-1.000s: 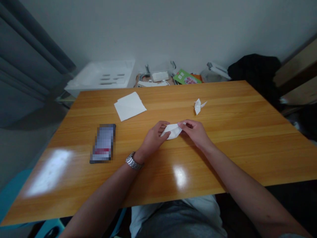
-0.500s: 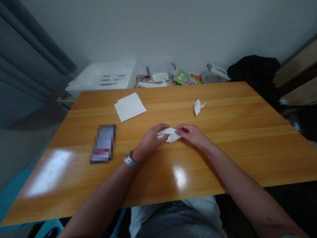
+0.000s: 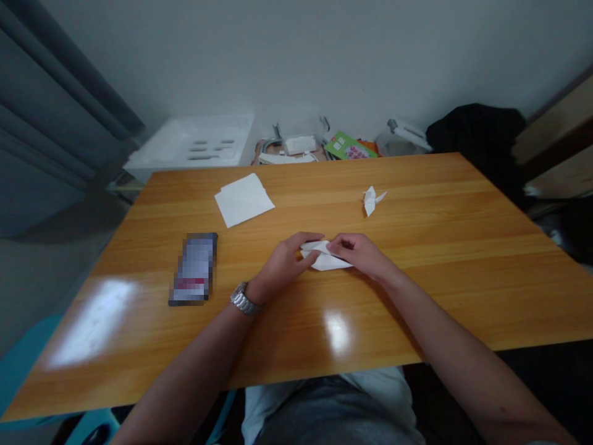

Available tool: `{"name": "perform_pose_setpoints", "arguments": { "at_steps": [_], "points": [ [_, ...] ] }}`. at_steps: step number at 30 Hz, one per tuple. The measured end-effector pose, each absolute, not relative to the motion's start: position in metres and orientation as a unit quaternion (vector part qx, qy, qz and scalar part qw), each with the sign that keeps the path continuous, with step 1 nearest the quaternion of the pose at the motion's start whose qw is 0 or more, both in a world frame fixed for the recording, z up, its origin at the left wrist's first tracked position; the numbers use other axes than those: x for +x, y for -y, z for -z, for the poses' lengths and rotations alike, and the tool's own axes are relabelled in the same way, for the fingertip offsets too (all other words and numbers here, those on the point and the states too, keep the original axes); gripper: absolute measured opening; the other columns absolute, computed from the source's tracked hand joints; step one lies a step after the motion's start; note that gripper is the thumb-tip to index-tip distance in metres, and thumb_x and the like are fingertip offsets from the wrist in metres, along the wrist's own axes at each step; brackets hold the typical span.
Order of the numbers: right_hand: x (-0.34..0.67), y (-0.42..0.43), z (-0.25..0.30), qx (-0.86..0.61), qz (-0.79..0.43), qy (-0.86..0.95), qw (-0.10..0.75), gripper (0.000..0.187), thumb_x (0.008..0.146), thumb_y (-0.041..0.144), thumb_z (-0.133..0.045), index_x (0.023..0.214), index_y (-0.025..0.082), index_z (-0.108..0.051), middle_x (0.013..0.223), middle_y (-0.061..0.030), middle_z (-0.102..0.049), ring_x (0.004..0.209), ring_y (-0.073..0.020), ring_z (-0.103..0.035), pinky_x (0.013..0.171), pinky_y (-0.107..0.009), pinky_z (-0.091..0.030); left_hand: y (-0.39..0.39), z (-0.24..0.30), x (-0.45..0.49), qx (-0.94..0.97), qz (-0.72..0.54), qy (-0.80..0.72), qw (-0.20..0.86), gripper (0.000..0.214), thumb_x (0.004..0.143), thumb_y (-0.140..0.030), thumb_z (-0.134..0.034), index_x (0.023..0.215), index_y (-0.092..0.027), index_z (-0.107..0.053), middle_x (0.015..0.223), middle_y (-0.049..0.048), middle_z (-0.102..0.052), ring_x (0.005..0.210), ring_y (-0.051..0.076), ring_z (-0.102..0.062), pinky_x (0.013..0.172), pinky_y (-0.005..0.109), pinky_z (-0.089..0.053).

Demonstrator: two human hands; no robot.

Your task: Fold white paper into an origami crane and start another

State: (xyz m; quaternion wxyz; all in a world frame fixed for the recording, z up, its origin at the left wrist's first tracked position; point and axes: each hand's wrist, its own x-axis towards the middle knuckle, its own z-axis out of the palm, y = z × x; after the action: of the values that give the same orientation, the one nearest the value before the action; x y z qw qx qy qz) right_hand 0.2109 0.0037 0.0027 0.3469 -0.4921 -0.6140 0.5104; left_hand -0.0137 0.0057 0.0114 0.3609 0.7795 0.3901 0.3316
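Near the middle of the wooden table [image 3: 463, 278], a piece of folded white paper [image 3: 328, 262] lies between my two hands. My left hand [image 3: 291, 256] grips its left end, thumb on top and fingers along the far edge. From the right, my right hand [image 3: 359, 250] pinches the upper layer between thumb and fingers. The paper's right part is partly covered by that hand. Beyond my right hand stands a small folded white paper crane [image 3: 370, 201]. White paper sheets [image 3: 244, 199] lie stacked farther back on the left.
A phone [image 3: 194, 269] with a blurred screen lies left of my left arm. Behind the table are a white plastic tray [image 3: 185, 139], a green booklet [image 3: 349, 147] and assorted items. A dark bag-like heap [image 3: 475, 133] sits at the back right.
The folded paper has shifted slightly right and more of its near layer shows. My left fingers reach a little farther right over it; my right hand still pinches it.
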Motion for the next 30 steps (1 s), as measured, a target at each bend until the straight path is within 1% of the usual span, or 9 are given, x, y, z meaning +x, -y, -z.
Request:
{"name": "perform_pose_setpoints", "arguments": {
  "at_steps": [3, 7, 9, 13, 17, 20, 23, 27, 30],
  "points": [
    [0.2086, -0.0028, -0.0048, -0.491, -0.511, 0.610, 0.354, 0.041, 0.083, 0.057, -0.071, 0.077, 0.016, -0.069, 0.073, -0.0012, -0.066, 0.068, -0.0151, -0.054, 0.065, -0.028, -0.041, -0.0068, -0.0121, -0.0136, 0.748, -0.360, -0.421, 0.365, 0.029, 0.093, -0.023, -0.061, 0.120, -0.019, -0.070, 0.120, 0.0061, -0.073, 0.110, 0.020, -0.067, 0.096, 0.032, -0.052],
    [0.2063, -0.0005, -0.0063, -0.483, -0.527, 0.603, 0.354, 0.040, 0.083, 0.056, -0.070, 0.081, 0.016, -0.069, 0.075, -0.0018, -0.066, 0.069, -0.0151, -0.055, 0.065, -0.028, -0.040, -0.0086, -0.0115, -0.0134, 0.716, -0.358, -0.465, 0.377, 0.024, 0.092, -0.023, -0.061, 0.111, -0.020, -0.075, 0.105, 0.0035, -0.077, 0.078, 0.014, -0.066, 0.071, 0.026, -0.051],
    [0.2051, 0.0005, -0.0063, -0.482, -0.538, 0.592, 0.356, 0.039, 0.083, 0.055, -0.071, 0.088, 0.016, -0.070, 0.078, -0.0020, -0.067, 0.069, -0.0152, -0.056, 0.064, -0.028, -0.041, -0.0097, -0.0099, -0.0139, 0.711, -0.357, -0.464, 0.390, 0.023, 0.092, -0.025, -0.062, 0.109, -0.020, -0.076, 0.100, 0.0034, -0.078, 0.072, 0.014, -0.064, 0.067, 0.025, -0.050],
    [0.2034, 0.0015, -0.0062, -0.475, -0.565, 0.571, 0.359, 0.039, 0.079, 0.052, -0.076, 0.096, 0.017, -0.069, 0.086, -0.0039, -0.071, 0.073, -0.0168, -0.061, 0.066, -0.028, -0.045, -0.0115, -0.0068, -0.0150, 0.713, -0.352, -0.419, 0.438, 0.024, 0.093, -0.031, -0.064, 0.109, -0.019, -0.077, 0.105, 0.0058, -0.078, 0.089, 0.018, -0.069, 0.076, 0.026, -0.053],
    [0.2037, 0.0010, -0.0054, -0.483, -0.562, 0.566, 0.362, 0.038, 0.078, 0.051, -0.077, 0.093, 0.016, -0.070, 0.085, -0.0048, -0.072, 0.073, -0.0170, -0.062, 0.068, -0.029, -0.046, -0.0118, -0.0095, -0.0156, 0.684, -0.361, -0.411, 0.482, 0.027, 0.093, -0.033, -0.065, 0.112, -0.017, -0.076, 0.107, 0.0072, -0.078, 0.087, 0.018, -0.071, 0.076, 0.027, -0.054],
    [0.2041, 0.0006, -0.0040, -0.491, -0.541, 0.569, 0.378, 0.038, 0.080, 0.051, -0.076, 0.094, 0.017, -0.070, 0.086, -0.0042, -0.072, 0.074, -0.0164, -0.061, 0.067, -0.028, -0.045, -0.0118, -0.0134, -0.0159, 0.660, -0.389, -0.395, 0.506, 0.028, 0.095, -0.034, -0.062, 0.112, -0.016, -0.076, 0.114, 0.0086, -0.077, 0.102, 0.021, -0.070, 0.089, 0.030, -0.054],
    [0.2033, 0.0016, -0.0025, -0.477, -0.556, 0.563, 0.383, 0.037, 0.080, 0.052, -0.076, 0.094, 0.018, -0.068, 0.085, -0.0026, -0.071, 0.072, -0.0156, -0.061, 0.065, -0.027, -0.044, -0.0122, -0.0146, -0.0156, 0.651, -0.403, -0.405, 0.501, 0.027, 0.097, -0.032, -0.058, 0.108, -0.016, -0.078, 0.113, 0.0082, -0.077, 0.107, 0.021, -0.069, 0.097, 0.033, -0.052],
    [0.2012, 0.0047, -0.0018, -0.466, -0.601, 0.530, 0.374, 0.041, 0.079, 0.053, -0.077, 0.097, 0.019, -0.063, 0.080, -0.0007, -0.071, 0.066, -0.0148, -0.060, 0.061, -0.026, -0.042, -0.0124, -0.0131, -0.0152, 0.627, -0.422, -0.420, 0.502, 0.025, 0.095, -0.030, -0.061, 0.106, -0.015, -0.077, 0.112, 0.0094, -0.077, 0.105, 0.021, -0.070, 0.097, 0.033, -0.053],
    [0.2010, 0.0055, -0.0009, -0.477, -0.595, 0.528, 0.374, 0.039, 0.081, 0.052, -0.076, 0.099, 0.019, -0.063, 0.075, 0.0006, -0.070, 0.061, -0.0137, -0.058, 0.057, -0.025, -0.040, -0.0128, -0.0116, -0.0161, 0.617, -0.418, -0.415, 0.523, 0.025, 0.091, -0.029, -0.065, 0.108, -0.014, -0.076, 0.113, 0.0105, -0.077, 0.101, 0.020, -0.071, 0.092, 0.032, -0.055]
  ]
}}
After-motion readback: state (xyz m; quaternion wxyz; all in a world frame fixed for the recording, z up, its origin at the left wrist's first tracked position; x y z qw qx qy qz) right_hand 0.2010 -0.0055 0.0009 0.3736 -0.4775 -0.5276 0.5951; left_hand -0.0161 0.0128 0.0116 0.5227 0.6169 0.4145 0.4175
